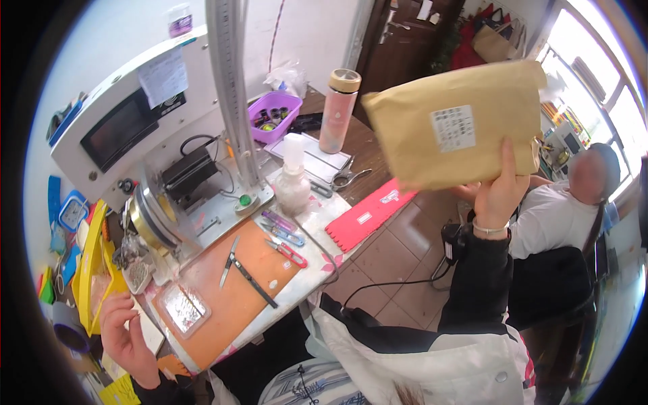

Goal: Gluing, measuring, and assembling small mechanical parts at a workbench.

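My right hand (501,196) is raised at the right and grips a brown kraft-paper envelope (405,135) by its lower right corner. The envelope looks full, and a white printed label (453,129) is stuck on its face. At the lower left, my left hand (127,337) hovers near a yellow bag (94,270), its fingers loosely bent and apart with nothing seen in them. Close to that hand, a clear plastic box of small shiny pieces (182,309) lies on an orange mat (223,331).
A grey machine with a dark screen (120,133) stands at the back left. Tweezers (253,283), a red-handled cutter (289,254), a white pump bottle (293,182), a pink flask (337,111) and a red sheet (364,219) occupy the table. A seated person in white (557,216) is at right.
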Motion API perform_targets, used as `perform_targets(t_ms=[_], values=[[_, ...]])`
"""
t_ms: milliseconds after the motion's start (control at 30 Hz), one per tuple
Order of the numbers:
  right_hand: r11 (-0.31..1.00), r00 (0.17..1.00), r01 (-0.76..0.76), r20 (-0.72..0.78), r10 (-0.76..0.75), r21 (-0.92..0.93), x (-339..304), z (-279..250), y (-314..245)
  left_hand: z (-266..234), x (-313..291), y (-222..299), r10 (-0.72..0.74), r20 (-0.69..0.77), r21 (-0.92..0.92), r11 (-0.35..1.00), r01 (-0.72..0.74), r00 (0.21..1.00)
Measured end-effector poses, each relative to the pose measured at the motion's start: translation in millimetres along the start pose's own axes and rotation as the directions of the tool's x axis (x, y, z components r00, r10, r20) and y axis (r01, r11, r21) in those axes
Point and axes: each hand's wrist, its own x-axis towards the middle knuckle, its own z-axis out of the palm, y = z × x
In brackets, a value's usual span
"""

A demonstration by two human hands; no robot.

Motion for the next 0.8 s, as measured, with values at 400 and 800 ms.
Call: perform_targets(t_ms=[400, 800], values=[[0.867, 0.634, -0.498, 0.685, 0.36, 0.005, -138, 132, -61, 24, -3, 52, -0.146, 0.198, -0.62, 0.747, 0.24, 0.969], [0.732, 0.283, -0.66, 0.845, 0.453, -0.171, -194, 176, -82, -4, -28, 34, -0.274, 0.288, -0.614, 0.682, 0.397, 0.917]])
